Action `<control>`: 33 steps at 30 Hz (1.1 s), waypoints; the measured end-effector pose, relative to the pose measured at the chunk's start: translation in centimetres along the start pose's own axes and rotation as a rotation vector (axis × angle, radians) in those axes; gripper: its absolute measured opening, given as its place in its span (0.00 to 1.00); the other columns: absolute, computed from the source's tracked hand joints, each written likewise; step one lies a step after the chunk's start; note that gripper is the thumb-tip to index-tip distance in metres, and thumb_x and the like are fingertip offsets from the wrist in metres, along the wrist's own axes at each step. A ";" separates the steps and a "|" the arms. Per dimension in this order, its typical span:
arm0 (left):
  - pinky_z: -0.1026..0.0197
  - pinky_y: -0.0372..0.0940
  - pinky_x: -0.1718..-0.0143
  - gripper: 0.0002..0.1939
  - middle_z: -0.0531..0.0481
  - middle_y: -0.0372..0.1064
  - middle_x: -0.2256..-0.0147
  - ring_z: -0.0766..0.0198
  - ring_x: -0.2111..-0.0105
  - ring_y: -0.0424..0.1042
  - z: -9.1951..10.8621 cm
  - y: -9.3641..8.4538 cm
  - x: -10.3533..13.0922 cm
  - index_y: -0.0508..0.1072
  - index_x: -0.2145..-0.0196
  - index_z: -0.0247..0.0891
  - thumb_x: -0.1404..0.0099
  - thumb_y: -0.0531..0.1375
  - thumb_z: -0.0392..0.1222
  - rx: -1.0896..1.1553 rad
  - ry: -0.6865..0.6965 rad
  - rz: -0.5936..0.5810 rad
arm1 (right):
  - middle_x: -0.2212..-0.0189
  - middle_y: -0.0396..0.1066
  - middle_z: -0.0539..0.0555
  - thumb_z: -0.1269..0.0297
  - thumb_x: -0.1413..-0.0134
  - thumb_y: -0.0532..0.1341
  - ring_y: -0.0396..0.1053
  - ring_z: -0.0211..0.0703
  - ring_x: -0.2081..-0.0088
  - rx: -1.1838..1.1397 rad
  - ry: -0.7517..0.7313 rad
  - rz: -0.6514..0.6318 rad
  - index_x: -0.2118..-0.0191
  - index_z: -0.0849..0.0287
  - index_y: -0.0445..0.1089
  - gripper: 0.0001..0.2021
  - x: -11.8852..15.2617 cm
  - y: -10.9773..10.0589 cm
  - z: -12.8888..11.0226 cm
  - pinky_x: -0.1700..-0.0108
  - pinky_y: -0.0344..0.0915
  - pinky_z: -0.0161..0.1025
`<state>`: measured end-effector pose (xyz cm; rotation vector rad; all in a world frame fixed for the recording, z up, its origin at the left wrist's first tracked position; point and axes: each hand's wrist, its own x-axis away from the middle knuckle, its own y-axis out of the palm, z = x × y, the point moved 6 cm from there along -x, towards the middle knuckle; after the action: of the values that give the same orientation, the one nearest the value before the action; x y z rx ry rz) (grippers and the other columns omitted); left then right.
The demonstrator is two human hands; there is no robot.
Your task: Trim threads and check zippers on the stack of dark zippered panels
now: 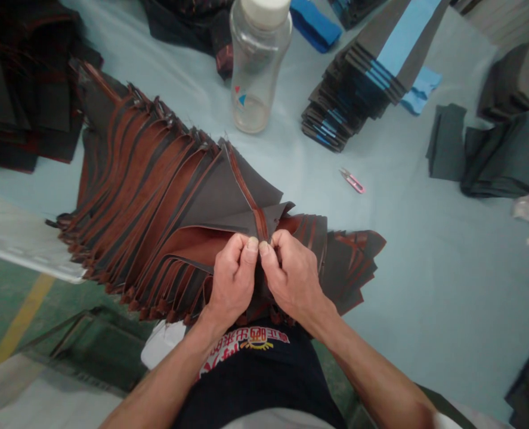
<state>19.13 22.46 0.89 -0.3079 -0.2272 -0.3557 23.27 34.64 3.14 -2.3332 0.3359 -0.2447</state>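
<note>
Both hands (pixel 234 277) pinch a gray piece (pixel 211 193) where its brown strip (pixel 248 195) ends, the strip's long axis slanting away leftward.

On the dark garment (pixel 264 381) I'm wearing, just off the near edge of the worktop (pixel 425 256), I can read a line of red-and-white Chinese lettering (pixel 271 335), apparently 真正晒出来的. A yellow sun-like emblem (pixel 256 344) sits against it, and larger red characters (pixel 222 359) beside it are too creased for me to read. My bottle (pixel 264 65) carries small red and blue triangular marks (pixel 241 100).
</note>
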 end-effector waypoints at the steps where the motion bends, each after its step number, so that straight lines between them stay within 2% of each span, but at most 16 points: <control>1: 0.61 0.55 0.72 0.19 0.58 0.55 0.78 0.66 0.76 0.56 -0.1 0.1 0.0 0.58 0.75 0.43 0.25 0.53 0.47 0.031 -0.005 -0.001 | 0.76 0.67 0.49 0.60 0.30 0.51 0.61 0.41 0.73 0.012 -0.028 0.011 0.70 0.52 0.58 0.13 0.0 0.2 -0.1 0.66 0.57 0.41; 4: 0.61 0.55 0.72 0.21 0.58 0.52 0.77 0.66 0.76 0.52 -0.7 0.0 -0.2 0.57 0.76 0.42 0.25 0.54 0.49 0.078 -0.009 0.020 | 0.75 0.67 0.50 0.61 0.30 0.48 0.61 0.41 0.73 0.015 -0.065 0.036 0.69 0.52 0.56 0.13 -0.1 0.9 -0.1 0.66 0.57 0.41; 8: 0.60 0.54 0.71 0.23 0.58 0.52 0.76 0.66 0.75 0.53 -1.5 -0.4 -0.6 0.59 0.75 0.42 0.24 0.55 0.53 0.123 -0.033 0.004 | 0.75 0.66 0.49 0.61 0.28 0.46 0.59 0.40 0.73 -0.055 -0.055 0.035 0.68 0.52 0.56 0.13 -0.7 1.2 0.3 0.66 0.56 0.41; 13: 0.60 0.57 0.70 0.26 0.56 0.58 0.77 0.64 0.75 0.57 -1.5 -1.0 -1.2 0.70 0.71 0.40 0.24 0.53 0.61 0.137 -0.070 -0.061 | 0.75 0.65 0.47 0.61 0.28 0.48 0.60 0.39 0.74 -0.125 -0.070 0.005 0.68 0.52 0.58 0.13 -0.9 0.8 0.4 0.67 0.56 0.40; 15: 0.61 0.57 0.71 0.25 0.56 0.60 0.77 0.64 0.75 0.58 -1.0 -1.2 -1.4 0.70 0.72 0.40 0.27 0.56 0.62 0.116 -0.077 -0.079 | 0.75 0.66 0.48 0.62 0.27 0.48 0.61 0.39 0.74 -0.132 -0.093 0.010 0.68 0.53 0.59 0.14 -0.8 0.2 0.0 0.67 0.57 0.39; 17: 0.62 0.57 0.72 0.21 0.56 0.62 0.77 0.65 0.76 0.59 -0.7 -1.2 -1.4 0.69 0.74 0.40 0.31 0.61 0.58 0.079 -0.094 -0.096 | 0.75 0.67 0.48 0.64 0.27 0.49 0.63 0.39 0.74 -0.125 -0.122 -0.007 0.70 0.53 0.60 0.15 -0.9 -0.8 -0.5 0.67 0.58 0.39; 19: 0.62 0.57 0.73 0.18 0.56 0.64 0.77 0.66 0.76 0.61 -0.3 -1.0 -1.3 0.68 0.75 0.40 0.32 0.62 0.52 0.026 -0.085 -0.095 | 0.76 0.67 0.48 0.64 0.27 0.51 0.64 0.38 0.74 -0.075 -0.127 -0.011 0.71 0.54 0.61 0.16 -1.4 -2.1 -0.7 0.68 0.58 0.38; 22: 0.61 0.57 0.72 0.18 0.57 0.60 0.79 0.66 0.77 0.60 0.4 -0.7 -0.7 0.61 0.76 0.42 0.27 0.56 0.45 -0.080 0.071 -0.061 | 0.80 0.67 0.46 0.60 0.30 0.57 0.64 0.38 0.77 0.014 -0.041 0.086 0.72 0.54 0.66 0.16 -3.8 -4.2 0.3 0.70 0.57 0.39; 24: 0.60 0.56 0.72 0.19 0.56 0.58 0.79 0.65 0.77 0.61 0.7 -0.4 0.1 0.57 0.76 0.43 0.25 0.51 0.40 -0.164 0.188 -0.020 | 0.79 0.69 0.47 0.58 0.32 0.58 0.65 0.40 0.76 -0.006 0.024 0.143 0.71 0.54 0.69 0.14 -6.5 -4.2 1.5 0.69 0.59 0.39; 26: 0.59 0.57 0.70 0.19 0.55 0.61 0.78 0.63 0.75 0.64 0.9 -0.2 0.9 0.57 0.75 0.43 0.24 0.50 0.38 -0.246 0.265 0.005 | 0.71 0.77 0.51 0.58 0.32 0.57 0.72 0.43 0.70 -0.098 0.039 0.123 0.64 0.55 0.72 0.11 -9.9 -2.5 2.5 0.64 0.65 0.40; 28: 0.58 0.61 0.67 0.17 0.52 0.67 0.75 0.60 0.71 0.69 0.8 0.0 1.8 0.62 0.73 0.42 0.24 0.52 0.39 -0.296 0.296 -0.026 | 0.59 0.81 0.56 0.62 0.33 0.55 0.77 0.46 0.60 -0.201 0.022 0.050 0.53 0.57 0.73 0.11 -13.2 0.4 3.0 0.56 0.70 0.42; 30: 0.55 0.65 0.62 0.15 0.50 0.74 0.70 0.57 0.66 0.74 0.6 0.3 2.8 0.68 0.70 0.42 0.23 0.53 0.41 -0.321 0.307 -0.114 | 0.49 0.80 0.59 0.67 0.36 0.54 0.77 0.49 0.51 -0.153 -0.001 -0.035 0.46 0.58 0.71 0.16 -15.7 3.5 2.9 0.48 0.71 0.47; 33: 0.49 0.68 0.54 0.07 0.47 0.80 0.61 0.52 0.58 0.77 0.0 0.5 4.0 0.75 0.64 0.42 0.27 0.57 0.38 -0.379 0.322 -0.236 | 0.45 0.78 0.62 0.71 0.38 0.54 0.75 0.53 0.46 -0.032 -0.041 -0.126 0.44 0.59 0.72 0.19 -17.2 7.0 2.4 0.41 0.68 0.52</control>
<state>22.96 21.69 1.81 -0.5924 0.1260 -0.6770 6.43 36.77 -4.81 -2.3904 0.1745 -0.2539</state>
